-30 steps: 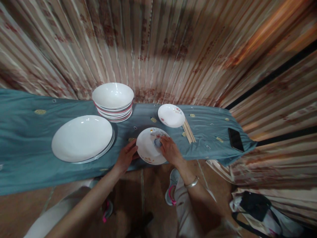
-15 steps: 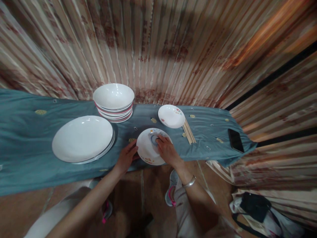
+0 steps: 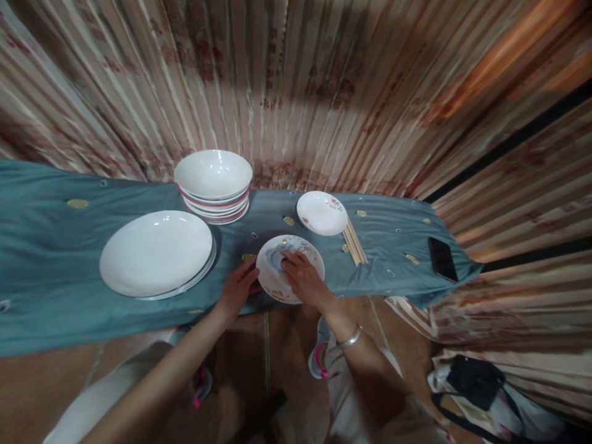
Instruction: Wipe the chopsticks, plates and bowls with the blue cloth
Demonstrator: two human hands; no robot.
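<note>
We see a patterned curtain (image 3: 231, 80) hanging behind a table (image 3: 55, 259) covered in blue-green cloth. On the left lie stacked large white plates (image 3: 155, 253); behind them stands a pile of white bowls (image 3: 213, 184) with red bands. Near the front edge, before us, is a flowered plate (image 3: 280, 287); we cannot tell whether it rests on the cloth or is held up. A second small plate (image 3: 320, 213) sits just behind it. Our left hand (image 3: 238, 287) closes thumb and fingers on the flowered plate's left rim. Our right hand (image 3: 305, 280) bends over its face, fingertips on a blurred blue-grey patch (image 3: 276, 259); whether they grip anything, we cannot tell. A phone (image 3: 443, 259) lies far right, and chopsticks (image 3: 355, 242) beside the second plate. If the left grip slackened while the right pressed, the plate might tip floorward; a backward shove could knock its neighbour.
</note>
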